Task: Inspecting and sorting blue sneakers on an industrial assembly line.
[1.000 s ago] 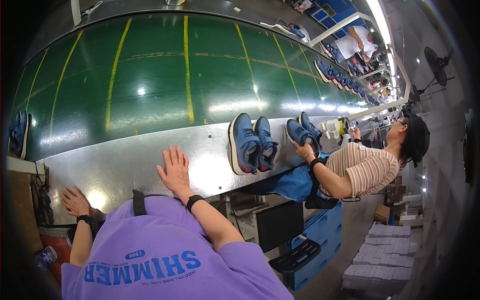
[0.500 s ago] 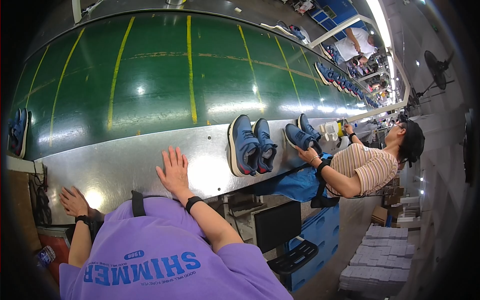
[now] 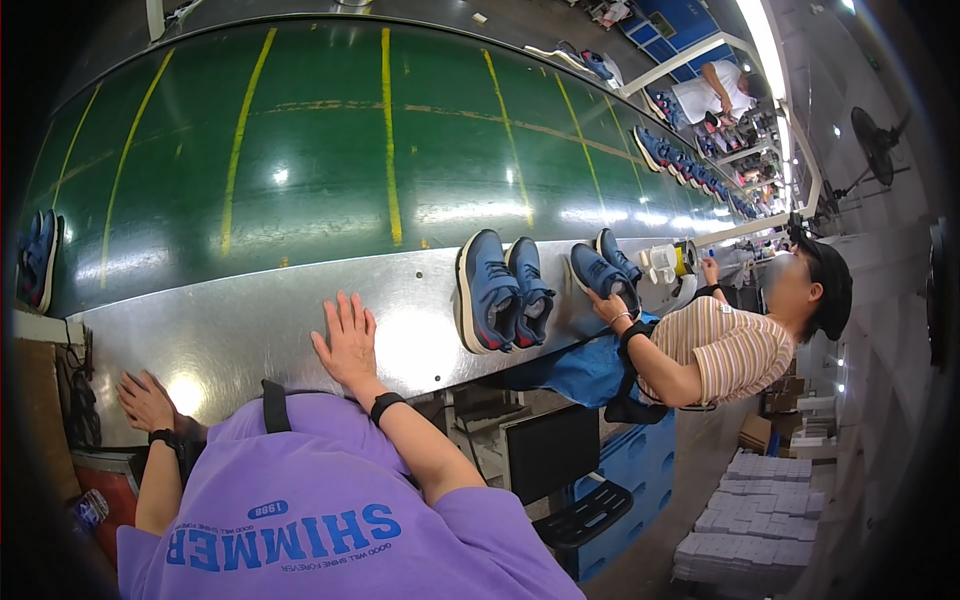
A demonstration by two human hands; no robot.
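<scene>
The person in the purple shirt (image 3: 300,450) stood with both hands laid on the metal counter (image 3: 250,300), holding nothing. The right hand (image 3: 349,345) lay palm down not far from the near edge, its fingers spread and pointing toward the far edge. The left hand (image 3: 147,403) rested close to the counter's left end, near the corner on the person's side; its fingers looked loosely parted, though it was dim over there and I couldn't swear to how flat they lay. A black band circled each wrist.

To the right of the right hand, well apart from it, stood the nearest pair of blue shoes (image 3: 488,285), side by side, toes toward the far edge, heels toward the near edge, with pale soles and a touch of red at the heel.

Farther along, a co-worker (image 3: 715,340) in a striped top had a hand on one shoe of a second blue pair (image 3: 598,270). Along the counter's far edge ran a green belt (image 3: 310,190) crossed by yellow lines, with more blue shoes (image 3: 38,262) beyond the left end. A black chair (image 3: 552,455) stood below the near edge.
</scene>
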